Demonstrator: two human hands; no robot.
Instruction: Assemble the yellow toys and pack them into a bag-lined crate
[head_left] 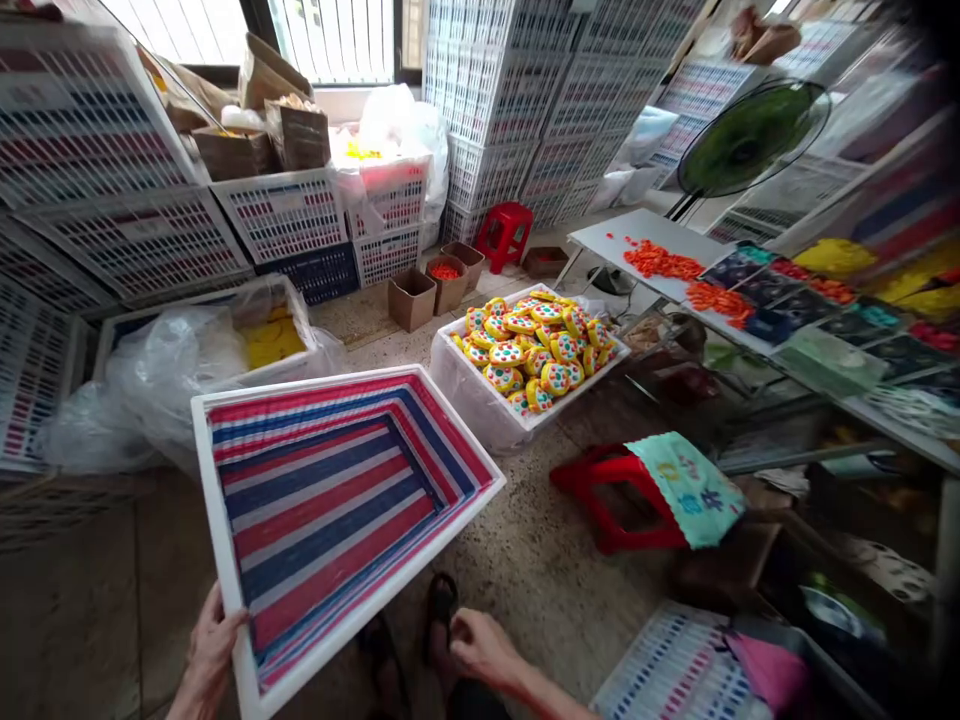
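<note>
Over the speckled floor | left hand (208, 650) fingers curled, gripping striped-lined white tray (337, 500) by its rim | right hand (484, 647) loosely curled, holding nothing, just beside tray

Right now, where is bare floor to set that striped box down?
Bare floor lies between the striped box, the red stool and the crate of toys. Left hand holds the box. Crowded: the left bags, right tables.
</note>
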